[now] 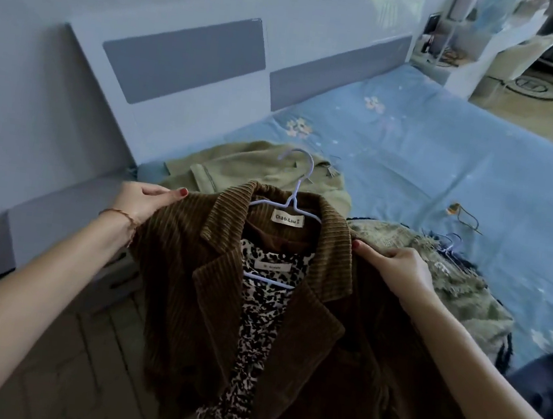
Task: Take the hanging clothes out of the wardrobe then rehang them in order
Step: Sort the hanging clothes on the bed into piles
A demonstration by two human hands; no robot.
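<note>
The brown corduroy jacket [288, 331] runs off the bottom edge, it hides most of the leopard blouse [263, 311], and the small label on this blouse is too blurred to read.

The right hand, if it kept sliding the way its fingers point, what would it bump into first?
Probably the brown corduroy jacket's collar: the right hand points left along the shoulder towards it, though depth is hard to judge.

brown corduroy jacket [192, 268] | on white hanger [296, 191] | over leopard blouse [263, 311]
</note>
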